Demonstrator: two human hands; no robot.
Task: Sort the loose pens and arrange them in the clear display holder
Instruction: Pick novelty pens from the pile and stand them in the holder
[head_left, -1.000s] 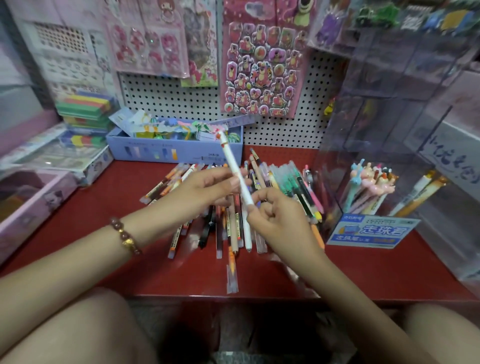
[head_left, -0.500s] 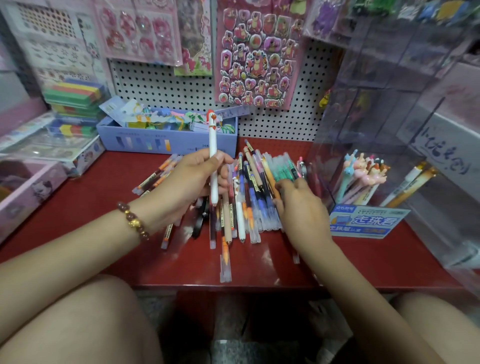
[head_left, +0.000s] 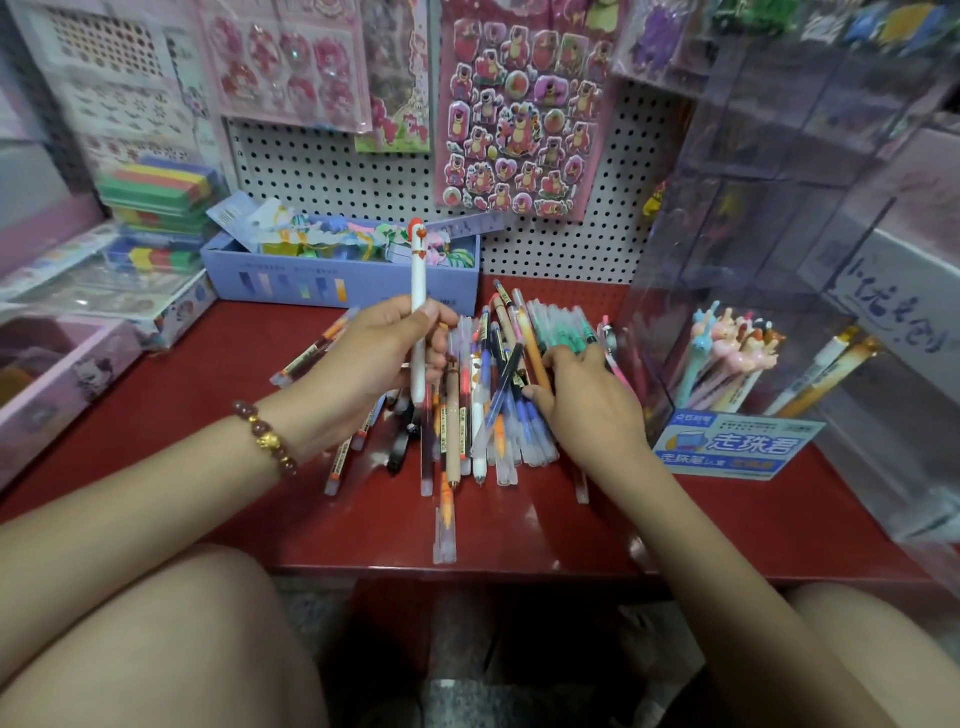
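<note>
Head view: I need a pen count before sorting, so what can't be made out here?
- Count of the loose pens: they overlap, and the right hand covers some.
- Grip of the right hand: its own back hides whether it pinches a pen.
- Upper compartments of the clear display holder: blurred, cut off by top and right edges.
- Middle of the white pen: the left hand covers it.

Label card on the clear display holder: "走珠君" is printed in large white characters on blue; the smaller print below cannot be read.
White panel at far right: dark brush-style characters are blurred and illegible.
Blue box front: the print is too small to be read.
</note>
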